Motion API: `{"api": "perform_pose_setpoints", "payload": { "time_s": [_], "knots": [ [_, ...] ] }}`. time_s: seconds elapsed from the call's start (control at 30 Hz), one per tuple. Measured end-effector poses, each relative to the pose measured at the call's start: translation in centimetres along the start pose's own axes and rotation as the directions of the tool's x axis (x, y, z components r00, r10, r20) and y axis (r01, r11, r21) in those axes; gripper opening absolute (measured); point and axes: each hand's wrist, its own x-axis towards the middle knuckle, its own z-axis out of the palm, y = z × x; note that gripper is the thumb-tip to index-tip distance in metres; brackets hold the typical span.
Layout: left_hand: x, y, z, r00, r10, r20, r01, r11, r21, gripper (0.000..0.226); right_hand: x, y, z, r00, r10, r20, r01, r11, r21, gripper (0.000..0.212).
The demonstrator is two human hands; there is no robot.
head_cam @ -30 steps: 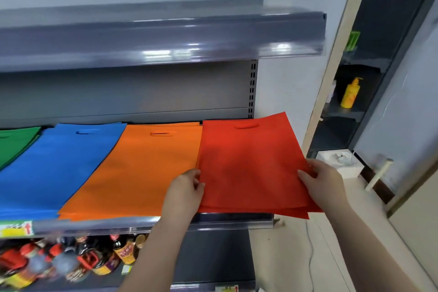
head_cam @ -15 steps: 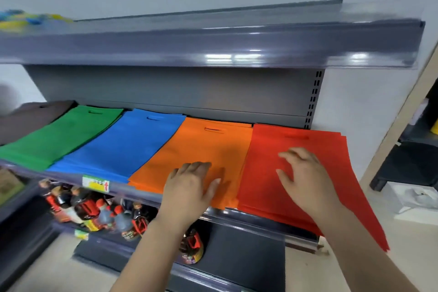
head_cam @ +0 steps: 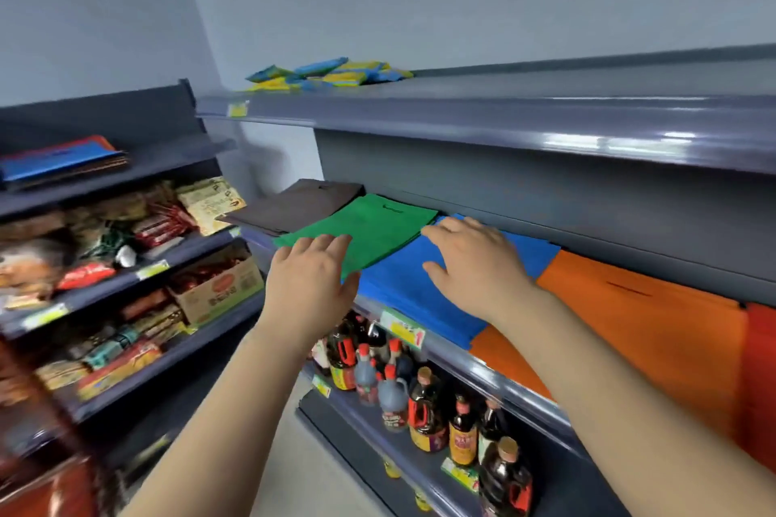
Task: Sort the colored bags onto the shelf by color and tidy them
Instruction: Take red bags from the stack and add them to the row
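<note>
- Grey shop shelving fills the view against a pale wall; the middle shelf (head_cam: 474,353) carries flat fabric bags laid side by side in stacks by colour.
- From left to right along that shelf lie the brown bags (head_cam: 302,204), the green bags (head_cam: 369,227), the blue bags (head_cam: 403,281), the orange bags (head_cam: 642,319) and, at the frame's right edge, a strip of the red bags (head_cam: 762,374).
- Each stack touches or slightly overlaps its neighbour; the green bags lie over the near edge of the brown ones.
- The left hand (head_cam: 308,281) is spread, fingers straight and released, over the front corner of the green bags; whether the palm presses down I cannot tell.
- The right hand (head_cam: 474,260) is likewise released, fingers straight, lying flat on the blue bags near their border with the green stack.
- Below, a lower shelf holds dark sauce bottles (head_cam: 424,403) with red caps, behind a yellow price tag (head_cam: 403,327).
- On the top shelf sit blue-and-yellow packets (head_cam: 331,73).
- To the left, a blurred side rack (head_cam: 126,281) holds snack packs, a cardboard box (head_cam: 218,285) and a mixed pile of bags (head_cam: 58,162).
</note>
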Motion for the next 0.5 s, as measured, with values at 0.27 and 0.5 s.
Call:
{"api": "perform_pose_setpoints", "payload": {
  "time_s": [0.27, 0.5],
  "knots": [
    [0.6, -15.8, -1.2, 0.973, -0.211, -0.092, 0.221, 0.968, 0.116, 0.042, 12.5, -12.7, 2.7, 0.969, -0.238, -0.066, 0.24, 0.971, 0.022, 0.041],
    [-0.3, -27.0, -1.4, 0.925, -0.376, -0.059, 0.379, 0.898, 0.225, 0.047, 20.8, -22.0, 5.8, 0.92, -0.385, -0.07, 0.391, 0.917, 0.086, 0.04]
  ]
}}
